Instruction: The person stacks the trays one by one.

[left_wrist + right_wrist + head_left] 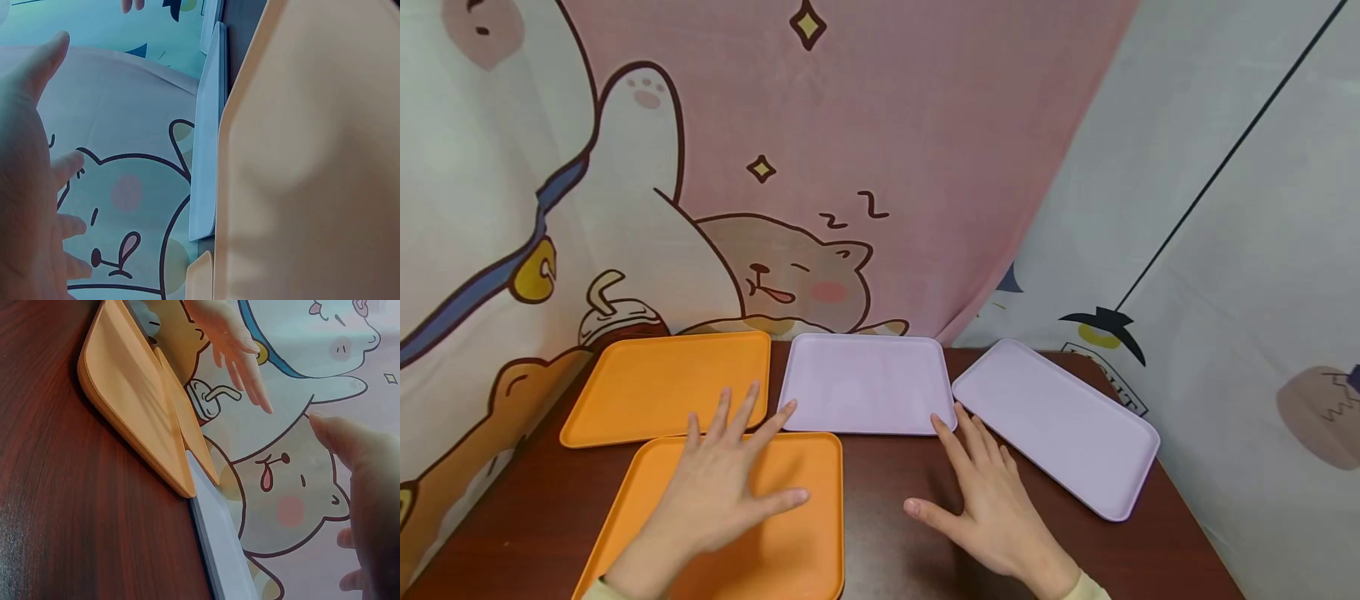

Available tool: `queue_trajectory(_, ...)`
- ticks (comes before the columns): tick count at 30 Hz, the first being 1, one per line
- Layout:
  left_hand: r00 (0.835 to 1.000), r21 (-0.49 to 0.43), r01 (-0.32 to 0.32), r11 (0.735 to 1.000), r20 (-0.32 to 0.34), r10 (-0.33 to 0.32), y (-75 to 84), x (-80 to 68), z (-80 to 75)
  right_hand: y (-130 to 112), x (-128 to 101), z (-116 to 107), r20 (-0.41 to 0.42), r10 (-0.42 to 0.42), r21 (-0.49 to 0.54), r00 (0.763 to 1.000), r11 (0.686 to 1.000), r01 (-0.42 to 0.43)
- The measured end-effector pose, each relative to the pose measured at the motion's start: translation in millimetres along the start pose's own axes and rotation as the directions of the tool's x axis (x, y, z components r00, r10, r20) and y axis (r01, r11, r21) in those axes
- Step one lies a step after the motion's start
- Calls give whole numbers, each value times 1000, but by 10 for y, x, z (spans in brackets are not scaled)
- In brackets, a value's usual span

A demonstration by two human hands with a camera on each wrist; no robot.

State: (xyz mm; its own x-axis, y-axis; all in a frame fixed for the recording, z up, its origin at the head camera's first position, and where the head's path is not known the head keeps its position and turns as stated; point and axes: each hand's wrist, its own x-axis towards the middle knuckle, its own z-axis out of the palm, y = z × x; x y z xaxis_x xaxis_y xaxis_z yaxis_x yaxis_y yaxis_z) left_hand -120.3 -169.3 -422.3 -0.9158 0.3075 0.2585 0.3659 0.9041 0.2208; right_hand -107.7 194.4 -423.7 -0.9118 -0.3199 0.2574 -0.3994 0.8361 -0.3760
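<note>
Hovering left hand (722, 492), fingers spread and holding nothing, sits over the near orange tray (805, 550) on the table (887, 533); right hand (992, 500) flat, empty beside it; best grip: tray's edges, lift level.

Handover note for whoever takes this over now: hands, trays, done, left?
Left hand: open, fingers spread, over the near orange tray.
Right hand: open, over bare table, holding nothing.
Trays: far orange tray at back left, middle purple tray beside it, right purple tray angled at right. All four lie flat, separate and empty.
Done: nothing stacked or lifted.
Left: likely grouping trays by colour, judging by the layout.
</note>
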Motion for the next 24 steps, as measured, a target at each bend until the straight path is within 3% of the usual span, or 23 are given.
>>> queue_trajectory(24, 994, -112, 105, 988, -2, -106, -206, -119, -202, -56, -12, 19, -3, 48, 164, 999, 985, -47)
